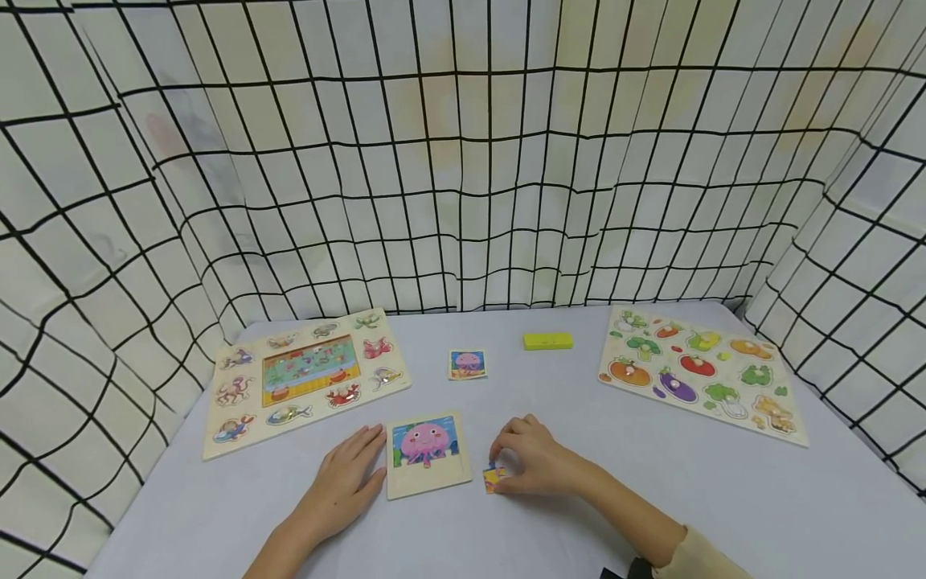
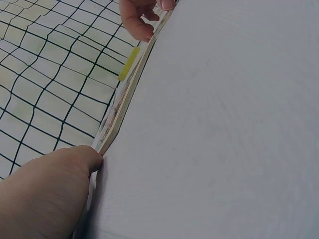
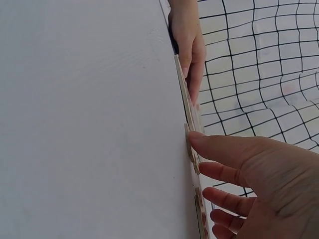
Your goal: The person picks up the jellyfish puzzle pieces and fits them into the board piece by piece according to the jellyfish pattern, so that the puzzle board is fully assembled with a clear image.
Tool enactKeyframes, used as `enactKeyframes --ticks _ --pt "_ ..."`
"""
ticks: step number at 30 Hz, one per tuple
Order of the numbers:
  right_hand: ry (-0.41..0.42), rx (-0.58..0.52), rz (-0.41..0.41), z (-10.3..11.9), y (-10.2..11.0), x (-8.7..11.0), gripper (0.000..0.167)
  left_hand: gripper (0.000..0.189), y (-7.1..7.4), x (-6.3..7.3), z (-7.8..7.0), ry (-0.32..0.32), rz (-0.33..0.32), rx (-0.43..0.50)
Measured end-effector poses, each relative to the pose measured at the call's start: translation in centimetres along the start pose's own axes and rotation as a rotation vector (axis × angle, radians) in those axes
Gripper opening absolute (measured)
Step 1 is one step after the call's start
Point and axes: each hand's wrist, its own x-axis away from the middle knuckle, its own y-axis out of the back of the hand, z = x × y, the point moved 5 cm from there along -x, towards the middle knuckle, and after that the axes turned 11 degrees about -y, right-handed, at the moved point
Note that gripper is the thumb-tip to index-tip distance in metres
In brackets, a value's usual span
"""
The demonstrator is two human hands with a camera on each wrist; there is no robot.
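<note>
A: From your head view, what are your hands doing?

B: Your left hand [image 1: 346,476] lies flat on the desk [image 1: 651,498], fingers straight, touching the left edge of the jellyfish board [image 1: 425,454]. Your right hand [image 1: 531,458] sits at 3 o'clock from that board, fingers curled onto a small puzzle piece [image 1: 494,478] lying on the desk just beside the board's lower right corner. At 12 o'clock from the board lies a small jellyfish card [image 1: 467,363], with a yellow block [image 1: 547,341] past it. A sea-animal puzzle [image 1: 304,378] lies at 10 o'clock, a vegetable puzzle [image 1: 698,374] at 2 o'clock.

A: And your left wrist view?

B: Your thumb [image 2: 82,159] rests against the board's near edge [image 2: 119,112]. At the far end your right fingers [image 2: 142,22] curl down beside it.

A: Right wrist view?

B: Your right fingers [image 3: 219,152] reach to the piece [image 3: 190,144] at the board's edge; the grip itself I cannot tell here. Your left hand [image 3: 189,45] lies straight against the board's far side.
</note>
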Motion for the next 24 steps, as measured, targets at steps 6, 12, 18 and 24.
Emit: enactKeyframes --ticks 6,12,18,24 --pt "-0.001 -0.044 0.005 -0.12 -0.10 0.16 0.027 0.053 0.05 -0.03 -0.13 -0.012 -0.006 -0.009" --pt "-0.014 -0.061 0.009 0.01 -0.08 0.27 0.030 0.053 -0.02 -0.01 -0.06 -0.019 -0.021 -0.008" --pt "-0.028 -0.065 0.018 0.21 -0.17 0.25 0.032 0.054 -0.03 0.00 0.06 -0.010 -0.013 -0.004" --pt "-0.033 -0.120 0.059 0.48 -0.34 0.22 0.029 0.054 -0.04 0.06 0.00 -0.011 -0.012 -0.006"
